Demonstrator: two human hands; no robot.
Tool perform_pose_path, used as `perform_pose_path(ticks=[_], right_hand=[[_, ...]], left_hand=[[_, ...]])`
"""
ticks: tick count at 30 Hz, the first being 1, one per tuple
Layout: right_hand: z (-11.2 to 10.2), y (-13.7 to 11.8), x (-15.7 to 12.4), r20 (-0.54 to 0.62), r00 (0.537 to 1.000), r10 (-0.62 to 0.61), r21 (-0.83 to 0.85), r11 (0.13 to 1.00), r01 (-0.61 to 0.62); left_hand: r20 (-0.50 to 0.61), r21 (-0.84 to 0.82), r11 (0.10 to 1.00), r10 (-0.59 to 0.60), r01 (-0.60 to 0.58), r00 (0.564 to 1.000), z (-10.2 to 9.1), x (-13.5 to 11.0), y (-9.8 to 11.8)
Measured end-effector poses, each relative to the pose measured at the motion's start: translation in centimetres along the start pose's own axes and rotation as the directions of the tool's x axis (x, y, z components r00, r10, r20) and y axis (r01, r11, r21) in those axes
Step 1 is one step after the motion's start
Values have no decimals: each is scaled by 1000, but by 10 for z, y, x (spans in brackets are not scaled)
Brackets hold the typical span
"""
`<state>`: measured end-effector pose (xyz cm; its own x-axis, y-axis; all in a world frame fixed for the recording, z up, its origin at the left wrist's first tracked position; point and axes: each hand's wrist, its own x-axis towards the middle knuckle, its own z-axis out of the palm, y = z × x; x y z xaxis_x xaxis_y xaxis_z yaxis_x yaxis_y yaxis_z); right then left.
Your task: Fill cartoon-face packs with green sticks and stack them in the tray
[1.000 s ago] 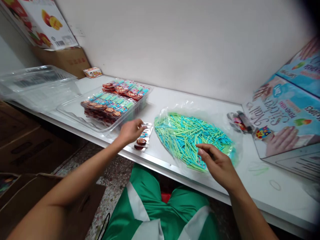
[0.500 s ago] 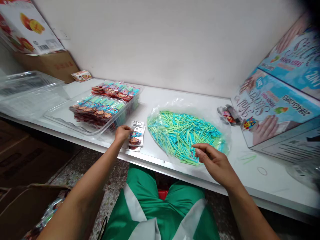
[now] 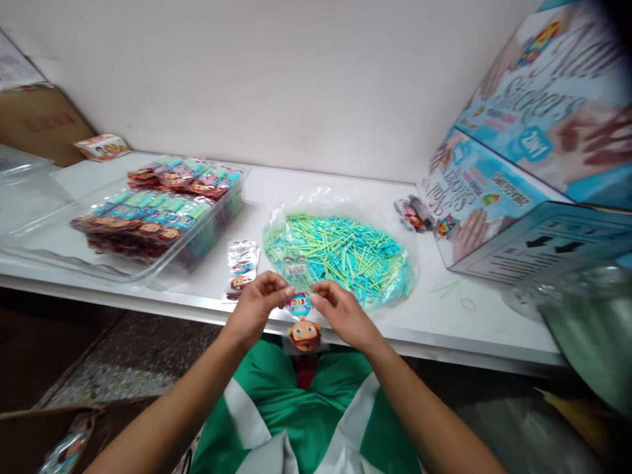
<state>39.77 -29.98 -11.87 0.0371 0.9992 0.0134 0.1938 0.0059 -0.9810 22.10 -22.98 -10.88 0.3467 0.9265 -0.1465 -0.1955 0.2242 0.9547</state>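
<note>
Between my two hands, over the table's front edge, hangs a small clear packet (image 3: 302,330) with a cartoon face on its lower end. My left hand (image 3: 259,304) pinches its left side, and my right hand (image 3: 342,313) grips the right side. Just behind them lies an open plastic bag (image 3: 407,289) full of thin green and blue sticks (image 3: 345,253). To the left of my left hand, a short stack of similar packets (image 3: 241,266) rests on the table. Whether a stick is inside the held packet cannot be made out.
At left, a clear plastic tray (image 3: 148,271) holds rows of filled packets (image 3: 143,214). Printed cartons (image 3: 503,204) stand at the right, near a few dark packets (image 3: 415,214). A small box (image 3: 102,147) sits by the wall. Below left is an open carton (image 3: 29,434).
My left hand has left the packet stack with a packet and moved right. My right hand has come in from the stick bag to meet it. The view has shifted right.
</note>
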Motion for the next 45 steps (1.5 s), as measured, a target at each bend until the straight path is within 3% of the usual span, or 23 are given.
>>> perform_pose_path(ticks=[3,6,10,16,22,26,28,29,31,34,40,45], right_hand=[[4,10,-2,116,993,37,59,997,-44],[-2,17,-9,134,990,50,15,999,-52],[-8,18,-14,180,982,58,-27,998,-53],[-6,20,-13,143,989,39,-120,993,-22],[3,29,-25,172,981,89,-151,987,-63],[-17,26,-20,219,971,98,-280,959,-34],[-38,25,-8,123,984,126,-440,896,-60],[-49,24,0,33,991,129,-580,810,-87],[-66,26,17,-84,980,179,-840,516,-167],[-72,30,38,-108,966,237,-900,389,-196],[-58,35,62,-66,940,334,-926,330,-183],[-88,27,69,-77,939,335,-886,409,-219]], left_hand=[[111,-85,992,-87,97,990,23,-10,-16],[160,-91,982,-149,165,976,31,-6,-30],[94,-151,968,-187,199,978,36,0,-41],[23,-273,929,-255,251,967,42,-4,-44],[108,-202,940,-256,274,961,35,-10,-46],[89,-88,959,-262,270,961,31,-11,-47],[41,-52,965,-253,255,967,30,-11,-47],[22,-44,967,-251,251,968,30,-10,-47],[23,-39,966,-255,256,967,31,-11,-47],[89,-36,965,-257,260,962,34,-12,-48],[151,-8,965,-256,260,955,35,-14,-47],[122,26,966,-260,259,958,28,-11,-40]])
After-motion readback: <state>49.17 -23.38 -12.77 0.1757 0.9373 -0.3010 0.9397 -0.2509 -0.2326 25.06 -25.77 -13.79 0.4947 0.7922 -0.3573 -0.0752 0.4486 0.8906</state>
